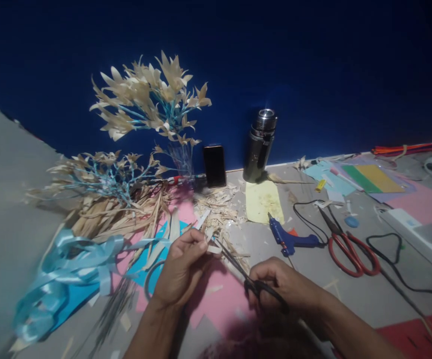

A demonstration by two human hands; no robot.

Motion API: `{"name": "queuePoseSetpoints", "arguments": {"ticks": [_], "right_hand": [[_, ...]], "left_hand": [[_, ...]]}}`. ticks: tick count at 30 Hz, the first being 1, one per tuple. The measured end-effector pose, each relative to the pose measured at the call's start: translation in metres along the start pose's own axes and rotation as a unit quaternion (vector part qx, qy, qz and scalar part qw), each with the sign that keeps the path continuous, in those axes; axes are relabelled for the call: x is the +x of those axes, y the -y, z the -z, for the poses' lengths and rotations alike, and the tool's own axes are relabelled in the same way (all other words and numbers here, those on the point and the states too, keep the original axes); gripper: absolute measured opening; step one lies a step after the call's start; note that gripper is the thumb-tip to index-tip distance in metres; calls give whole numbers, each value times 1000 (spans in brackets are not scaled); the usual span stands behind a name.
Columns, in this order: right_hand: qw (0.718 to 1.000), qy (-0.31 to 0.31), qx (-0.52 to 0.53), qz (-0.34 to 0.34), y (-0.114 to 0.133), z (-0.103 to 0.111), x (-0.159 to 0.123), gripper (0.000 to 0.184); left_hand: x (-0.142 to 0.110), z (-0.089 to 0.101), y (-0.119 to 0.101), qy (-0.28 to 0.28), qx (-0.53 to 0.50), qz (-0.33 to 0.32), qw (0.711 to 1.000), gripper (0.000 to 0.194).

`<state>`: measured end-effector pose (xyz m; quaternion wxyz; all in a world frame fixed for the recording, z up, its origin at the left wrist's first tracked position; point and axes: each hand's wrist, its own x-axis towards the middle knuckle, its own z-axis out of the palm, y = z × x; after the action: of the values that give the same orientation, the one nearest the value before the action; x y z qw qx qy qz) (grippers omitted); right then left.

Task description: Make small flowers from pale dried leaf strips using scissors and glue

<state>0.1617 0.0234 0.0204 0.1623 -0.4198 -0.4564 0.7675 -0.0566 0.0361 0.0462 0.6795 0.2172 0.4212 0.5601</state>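
My right hand [275, 281] is closed around the dark handles of a pair of scissors [234, 262]. Its blades point up and left, their tips close to my left hand. Between the thumb and fingers of my left hand [186, 259] is pinched a small pale strip [213, 248], which looks like dried husk. Under both hands lies pink paper [219, 299], with blue paper [146, 264] to the left. Just beyond the hands are scattered husk scraps [219, 214].
Dried-husk flowers [152, 85] stand in a clear vase at the back. Light-blue ribbon [77, 264] and dry husks [99, 214] lie left. A phone [215, 167] and flask [260, 147] stand behind. Right are a blue glue gun [290, 239], red-handled scissors [350, 249] and cords.
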Motion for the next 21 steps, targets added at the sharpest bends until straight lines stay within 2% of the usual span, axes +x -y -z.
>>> {"name": "queuePoseSetpoints", "arguments": {"ticks": [5, 8, 11, 15, 21], "right_hand": [[1000, 0, 6, 3, -2, 0, 1, 23], [1000, 6, 20, 4, -5, -2, 3, 29], [999, 18, 42, 15, -9, -8, 7, 39], [990, 25, 106, 85, -19, -25, 19, 57], [969, 36, 191, 155, -41, -44, 40, 67]], "left_hand": [[0, 0, 0, -7, -5, -11, 1000, 33], [1, -2, 5, -22, -13, -34, 999, 34], [1, -5, 14, -62, -41, -67, 995, 35], [0, -13, 29, -117, -81, -111, 984, 35], [-5, -20, 38, -150, -37, -129, 980, 40]]}}
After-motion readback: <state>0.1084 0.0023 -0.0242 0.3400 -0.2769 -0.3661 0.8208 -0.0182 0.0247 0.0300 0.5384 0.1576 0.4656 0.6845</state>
